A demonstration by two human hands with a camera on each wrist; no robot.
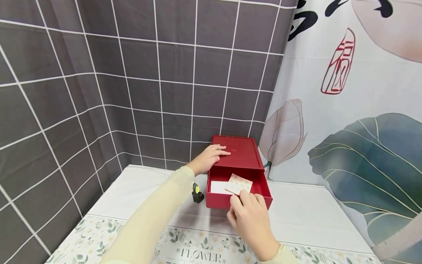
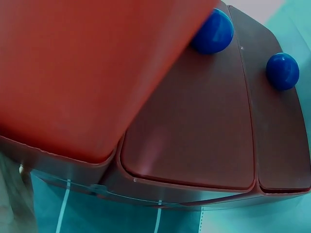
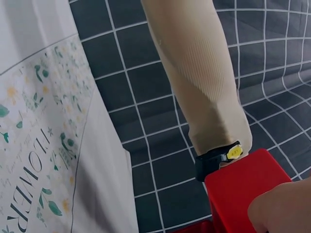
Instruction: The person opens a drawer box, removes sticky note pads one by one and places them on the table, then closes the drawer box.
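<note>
Plainly, the right hand [image 1: 251, 218] was clamped over the front edge of the drawer [image 1: 218, 201] (whether it also touched the card [image 1: 238, 183] inside the drawer, I couldn't tell). Behind the drawer, the left hand [image 1: 210, 157] lay on the box [image 1: 240, 154], fingers [image 1: 221, 152] extended.

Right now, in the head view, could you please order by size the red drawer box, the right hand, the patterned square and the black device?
1. Red drawer box
2. Right hand
3. Patterned square
4. Black device
Apparent size only: the hand is nearer the viewpoint.
</note>
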